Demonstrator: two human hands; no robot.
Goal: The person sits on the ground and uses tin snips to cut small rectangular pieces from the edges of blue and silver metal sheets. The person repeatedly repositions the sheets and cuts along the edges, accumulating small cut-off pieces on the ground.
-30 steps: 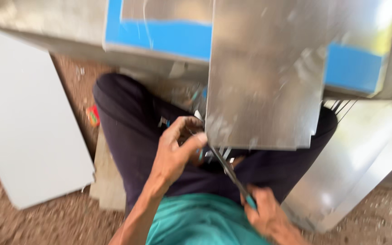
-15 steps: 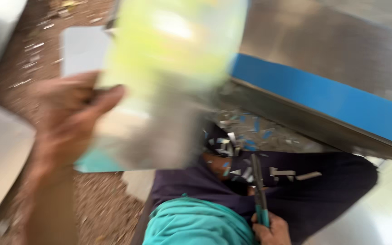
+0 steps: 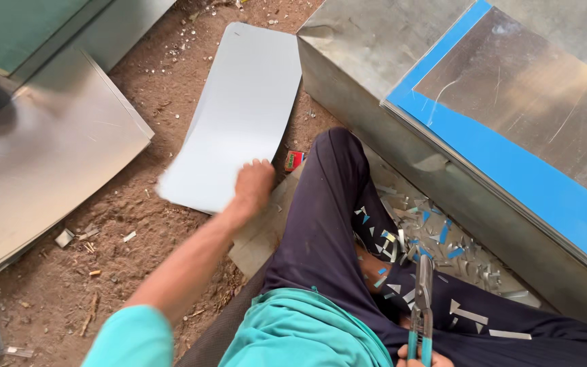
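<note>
Your left hand [image 3: 254, 185] reached to eleven o'clock and gripped the near edge of the pale metal sheet [image 3: 239, 112] lying on open dirt floor [image 3: 137, 224]. Your right hand [image 3: 419, 357], at six o'clock, held the tin snips [image 3: 422, 299] over your lap.

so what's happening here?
A person sits on the dirt ground among sheet metal. The left hand reaches out to the near edge of a pale, slightly curved metal sheet lying on the ground. The right hand holds tin snips by their teal handles, blades pointing away over the lap. Small metal and blue offcuts are scattered on the dark trousers and the ground beside a big metal box.
</note>
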